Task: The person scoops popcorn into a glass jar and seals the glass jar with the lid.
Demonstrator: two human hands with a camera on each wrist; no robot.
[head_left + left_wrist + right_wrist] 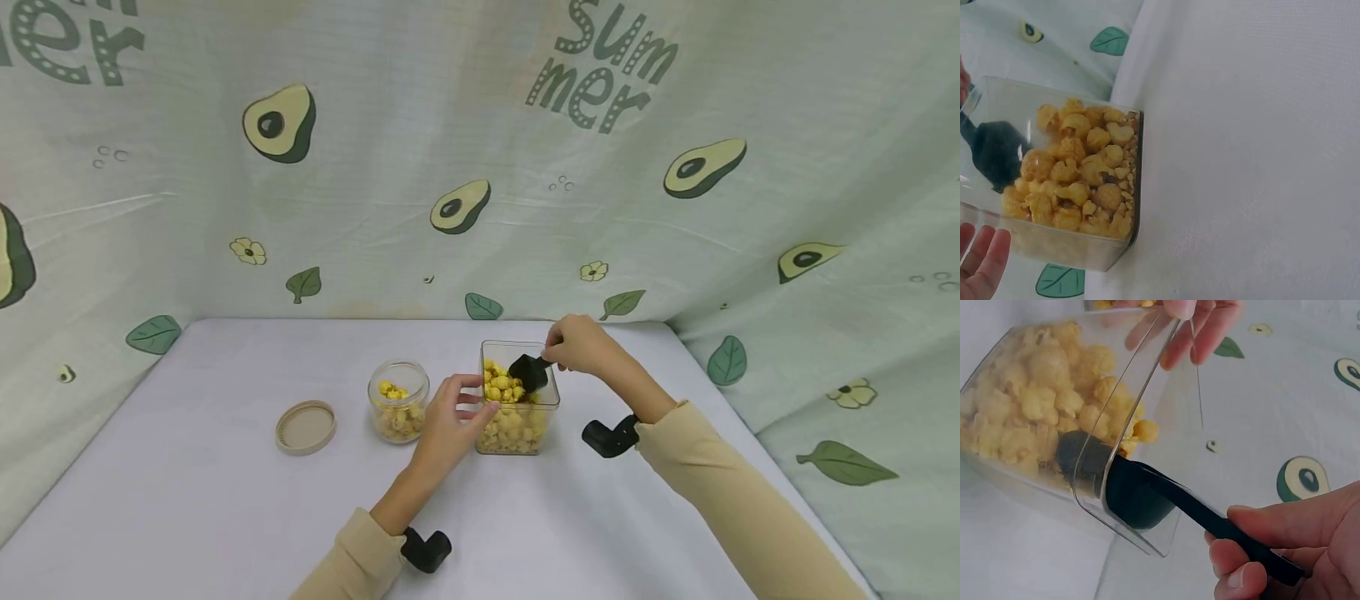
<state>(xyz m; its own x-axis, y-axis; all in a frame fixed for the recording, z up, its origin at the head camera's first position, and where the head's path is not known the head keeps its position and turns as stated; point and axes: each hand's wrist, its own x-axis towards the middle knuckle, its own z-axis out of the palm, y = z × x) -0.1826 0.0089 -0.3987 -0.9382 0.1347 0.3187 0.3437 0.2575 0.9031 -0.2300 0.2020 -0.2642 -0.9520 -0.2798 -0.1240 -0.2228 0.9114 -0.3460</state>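
Note:
A clear square container point(556, 392) holds yellow popcorn point(501, 385). My left hand point(447, 421) holds its near left corner by the rim, thumb at the front and fingers along the left side. By its handle, my right hand point(583, 344) pinches a black scoop point(530, 372); thumb and curled fingers show on the handle point(1204, 520) in the right wrist view. The scoop's bowl point(1138, 494) is inside the container, against the popcorn, and its contents are hidden. Left of the container stands an open round jar point(399, 402), partly filled with popcorn.
A round beige lid point(306, 427) lies on the white table point(225, 500), left of the jar. A cloth point(375, 125) printed with avocados and leaves hangs behind the table and along its sides. Black wrist mounts point(426, 551) sit on both forearms.

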